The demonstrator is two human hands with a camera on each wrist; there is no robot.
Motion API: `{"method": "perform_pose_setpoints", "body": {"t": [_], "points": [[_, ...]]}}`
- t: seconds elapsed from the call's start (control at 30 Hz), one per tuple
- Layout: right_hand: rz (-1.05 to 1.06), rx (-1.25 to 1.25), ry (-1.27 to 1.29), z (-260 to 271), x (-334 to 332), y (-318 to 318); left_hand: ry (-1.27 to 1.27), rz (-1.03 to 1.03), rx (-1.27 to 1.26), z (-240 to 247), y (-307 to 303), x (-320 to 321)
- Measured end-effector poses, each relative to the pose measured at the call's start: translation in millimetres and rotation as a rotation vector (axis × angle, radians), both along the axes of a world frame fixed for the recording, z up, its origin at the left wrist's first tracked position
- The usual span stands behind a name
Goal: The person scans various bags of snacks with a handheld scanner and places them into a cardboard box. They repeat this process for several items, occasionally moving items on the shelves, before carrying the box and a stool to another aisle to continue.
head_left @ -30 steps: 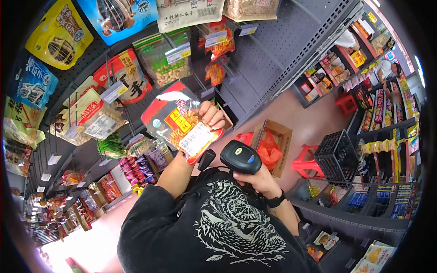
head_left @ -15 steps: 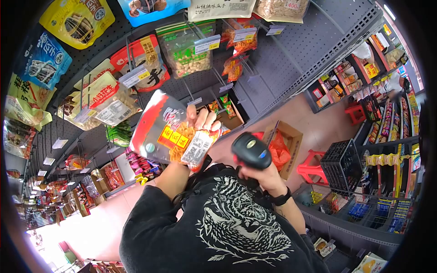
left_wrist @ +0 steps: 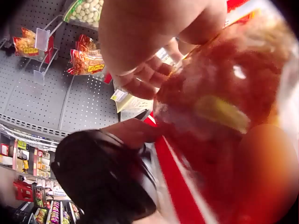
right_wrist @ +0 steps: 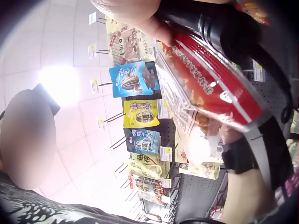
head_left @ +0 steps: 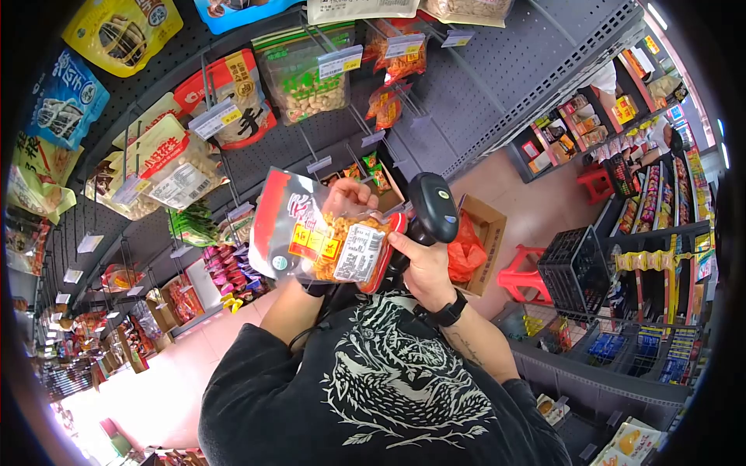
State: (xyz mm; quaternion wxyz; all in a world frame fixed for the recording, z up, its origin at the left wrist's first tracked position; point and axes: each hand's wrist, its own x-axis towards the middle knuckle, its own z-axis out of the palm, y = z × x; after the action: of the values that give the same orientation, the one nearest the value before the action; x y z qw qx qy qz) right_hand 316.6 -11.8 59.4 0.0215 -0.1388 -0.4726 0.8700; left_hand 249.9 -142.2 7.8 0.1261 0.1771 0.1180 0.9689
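Note:
A clear snack packet with a red edge and a white barcode label [head_left: 361, 252] is held in front of the chest, its label towards the head camera. My left hand [head_left: 351, 194] supports it from behind, fingers showing above its top edge; the packet hides the palm. My right hand [head_left: 423, 268] grips a black handheld scanner [head_left: 434, 208], and its thumb touches the packet's right edge. In the left wrist view the scanner [left_wrist: 100, 175] is beside the packet [left_wrist: 210, 107]. The right wrist view shows the packet [right_wrist: 210, 84] below the scanner handle [right_wrist: 210, 23].
Hanging snack bags [head_left: 307, 85] and price tags line the pegboard shelf ahead and left. At right are a cardboard box [head_left: 488, 248] with a red bag, a red stool [head_left: 524, 273], a black crate [head_left: 575, 272] and more shelves. A person is partly visible at far right.
The scanner has turned more upright, and my right hand has moved left to the packet, its thumb now touching the edge. The packet has shifted right and down since half a second ago.

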Motion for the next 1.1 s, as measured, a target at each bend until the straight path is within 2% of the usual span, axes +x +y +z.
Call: {"method": "perform_pose_setpoints", "body": {"t": [0.1, 0.2, 0.27, 0.33, 0.47, 0.53, 0.57, 0.6, 0.67, 0.73, 0.77, 0.8, 0.87, 0.9, 0.97, 1.0, 1.07, 1.1], "points": [[-0.058, 0.015, -0.029, -10, -2, 5, 0.012, -0.088, -0.037, -20, 0, 5], [-0.088, 0.048, -0.033, -16, 1, 7, -0.044, -0.037, 0.008, -14, 8, 15], [-0.036, 0.037, -0.016, -10, 2, 3, -0.345, -0.121, 0.101, 4, 3, 22], [-0.018, 0.033, 0.034, 1, 5, -3, -0.098, -0.188, 0.156, -21, 2, 13], [0.023, 0.104, 0.031, 1, 10, -6, -0.129, -0.133, -0.043, -34, -2, 7], [0.051, 0.075, -0.004, -3, 10, -4, 0.225, -0.054, -0.16, -37, 3, 2], [0.049, 0.077, -0.008, -5, 10, -3, 0.262, -0.012, -0.267, -23, 3, 6], [0.075, 0.085, -0.005, -8, 10, -2, 0.422, -0.083, -0.211, -30, 1, -5], [0.103, 0.094, -0.003, -7, 10, -2, 0.471, -0.123, -0.076, -15, 0, -5], [0.203, 0.02, -0.046, 0, 10, -4, 0.34, -0.064, -0.154, 1, -7, 4], [0.293, -0.015, -0.042, 0, 10, -3, 0.358, -0.053, -0.05, 1, -8, -7], [0.375, -0.033, 0.003, -3, 10, -4, 0.384, 0.053, -0.014, 2, -6, -11], [0.292, 0.05, 0.102, 1, 11, -17, 0.448, 0.199, -0.086, 8, -7, -11], [0.29, 0.049, 0.105, 1, 11, -17, 0.45, 0.197, -0.087, 11, -8, -9], [0.274, 0.007, -0.004, -1, 12, -16, 0.342, 0.333, -0.206, 17, -9, -1], [0.279, 0.007, 0.001, 0, 11, -16, 0.346, 0.337, -0.206, 18, -11, 0], [0.287, 0.068, 0.024, 2, 11, -15, 0.263, 0.184, 0.036, 18, -17, 2], [0.3, 0.048, 0.013, 2, 13, -16, 0.264, 0.205, 0.041, 18, -19, 2]]}}
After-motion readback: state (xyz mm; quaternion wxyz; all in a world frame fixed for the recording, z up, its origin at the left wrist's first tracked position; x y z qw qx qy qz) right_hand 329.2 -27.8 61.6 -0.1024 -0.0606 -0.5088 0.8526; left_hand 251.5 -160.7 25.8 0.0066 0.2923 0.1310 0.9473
